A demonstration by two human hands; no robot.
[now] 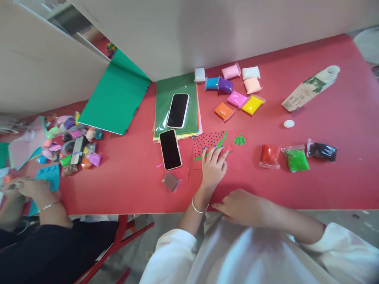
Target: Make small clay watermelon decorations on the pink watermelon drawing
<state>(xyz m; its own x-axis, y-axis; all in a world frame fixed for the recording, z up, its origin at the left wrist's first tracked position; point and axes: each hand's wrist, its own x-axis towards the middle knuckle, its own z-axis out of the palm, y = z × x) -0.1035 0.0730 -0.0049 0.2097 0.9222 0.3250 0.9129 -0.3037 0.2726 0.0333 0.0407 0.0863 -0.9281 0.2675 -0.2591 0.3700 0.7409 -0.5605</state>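
Note:
My left hand (213,169), with a silver bangle on its wrist, lies with fingers spread on a red sheet of paper (233,161). Under and beyond its fingertips is a watermelon-slice design (204,144) with black dots and a green rind strip. Near the fingers sits a small red piece (227,148). To the right of the slice is a small round green striped shape (239,139). My right hand (247,206) rests at the table's front edge, back up, its pointing finger stretched leftward and apart from the others. Nothing shows in it; its palm is hidden.
Two phones (178,111) (170,150) lie on and below a green paper stack (176,85). Several clay packets (225,85), a brown packet (171,181), red packet (269,156), carton (310,90) and white cap (289,124) surround them. A co-worker's hands (35,189) work at left.

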